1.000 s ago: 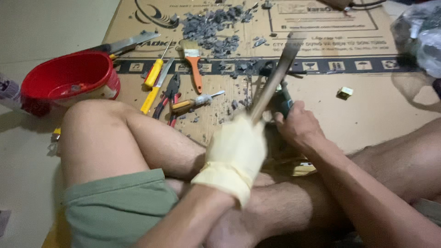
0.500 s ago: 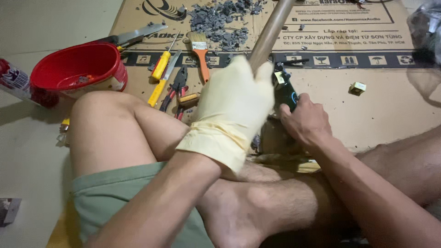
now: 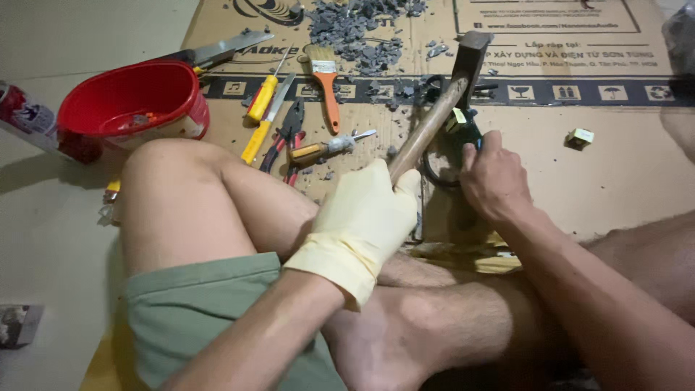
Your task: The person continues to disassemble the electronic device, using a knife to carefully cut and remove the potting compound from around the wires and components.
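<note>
My left hand [image 3: 362,224], in a pale yellow glove, grips the wooden handle of a hammer [image 3: 438,119]. Its dark metal head is raised over the cardboard, tilted up to the right. My bare right hand [image 3: 496,177] presses down on a dark object with a ring-shaped part [image 3: 452,145] lying on the cardboard, just below the hammer head. What exactly it is stays partly hidden under the fingers. I sit cross-legged, my knees on either side of both hands.
A cardboard sheet [image 3: 622,181] covers the floor. On it lie a paintbrush [image 3: 327,83], yellow-handled screwdrivers [image 3: 260,101], red pliers [image 3: 286,141], grey rubble [image 3: 358,29] and a small block [image 3: 580,137]. A red bowl [image 3: 134,105] sits at left.
The hammer was swung high half a second ago and has come down towards the dark object. My right hand stayed on the object.
</note>
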